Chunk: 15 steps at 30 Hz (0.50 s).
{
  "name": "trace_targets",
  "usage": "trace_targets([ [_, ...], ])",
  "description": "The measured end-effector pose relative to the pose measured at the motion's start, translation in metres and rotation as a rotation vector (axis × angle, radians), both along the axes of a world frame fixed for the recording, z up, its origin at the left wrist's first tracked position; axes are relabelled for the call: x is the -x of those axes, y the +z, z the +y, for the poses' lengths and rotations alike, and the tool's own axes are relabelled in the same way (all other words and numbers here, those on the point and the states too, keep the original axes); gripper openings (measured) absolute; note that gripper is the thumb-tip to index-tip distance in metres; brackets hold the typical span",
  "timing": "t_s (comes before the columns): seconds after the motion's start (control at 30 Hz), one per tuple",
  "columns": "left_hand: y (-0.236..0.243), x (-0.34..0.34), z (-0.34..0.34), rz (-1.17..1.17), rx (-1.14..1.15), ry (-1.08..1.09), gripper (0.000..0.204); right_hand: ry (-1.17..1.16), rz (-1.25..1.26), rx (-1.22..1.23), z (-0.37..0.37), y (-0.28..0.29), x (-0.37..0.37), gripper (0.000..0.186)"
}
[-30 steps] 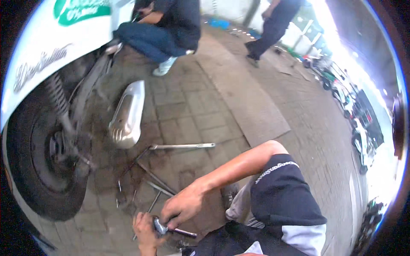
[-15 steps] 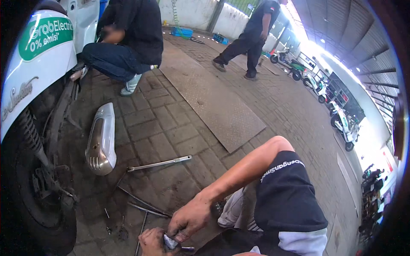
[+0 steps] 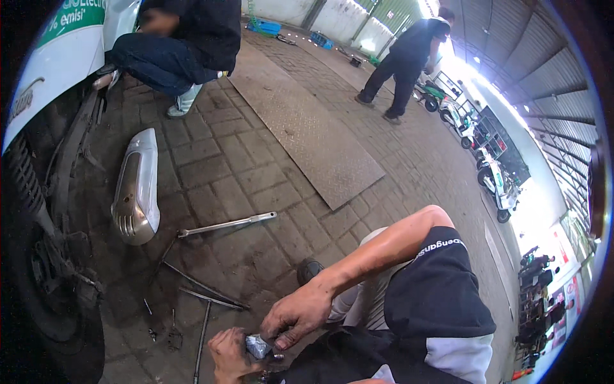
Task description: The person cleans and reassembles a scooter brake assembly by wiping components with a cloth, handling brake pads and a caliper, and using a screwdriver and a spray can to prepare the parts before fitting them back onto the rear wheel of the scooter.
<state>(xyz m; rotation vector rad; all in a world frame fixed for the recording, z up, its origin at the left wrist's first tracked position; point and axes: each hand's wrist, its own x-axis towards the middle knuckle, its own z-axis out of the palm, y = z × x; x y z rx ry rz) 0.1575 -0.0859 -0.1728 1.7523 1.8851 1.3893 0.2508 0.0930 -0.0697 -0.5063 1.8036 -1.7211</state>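
Note:
My left hand point(image 3: 231, 353) is closed around a small crumpled silver packet or foil-like piece point(image 3: 258, 346), low in the view. Its fingers wrap the near side, and its exact kind is unclear. Right against it, my right hand point(image 3: 299, 318) is curled with thumb and fingers drawn together; what they pinch is hidden. A small shiny metal end point(image 3: 277, 358) shows below those fingers. On the paving left of my hands lies a T-handle wrench point(image 3: 202, 333). Beyond it are a thin dark rod point(image 3: 203, 284) and a long silver wrench handle point(image 3: 231, 224).
A silver-and-bronze cover point(image 3: 135, 189) lies on the paving bricks, beside a scooter's wheel point(image 3: 54, 320) at the left. Small loose parts point(image 3: 153, 334) sit near it. One person point(image 3: 185, 57) crouches by the scooter; another point(image 3: 406, 64) stands beyond a steel plate point(image 3: 307, 128). Parked scooters point(image 3: 495, 182) line the right.
The view has shifted, so floor things sit higher and further left. My right hand has turned slightly and its fingers sit further right on the silver piece. The far person has walked away to the right.

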Motion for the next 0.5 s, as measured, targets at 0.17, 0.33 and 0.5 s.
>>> trace_targets([
  [0.17, -0.016, -0.007, 0.007, -0.130, 0.027, -0.034, 0.050, 0.059, 0.078, -0.214, 0.005, 0.008, 0.002, 0.029],
  [0.33, -0.016, -0.005, 0.008, -0.119, 0.095, -0.080, 0.066, 0.058, 0.096, -0.250, 0.008, 0.010, 0.000, 0.029],
  [0.5, -0.012, -0.010, 0.014, -0.141, 0.124, -0.090, 0.052, 0.031, -0.028, -0.305, 0.012, 0.011, 0.005, 0.030],
])
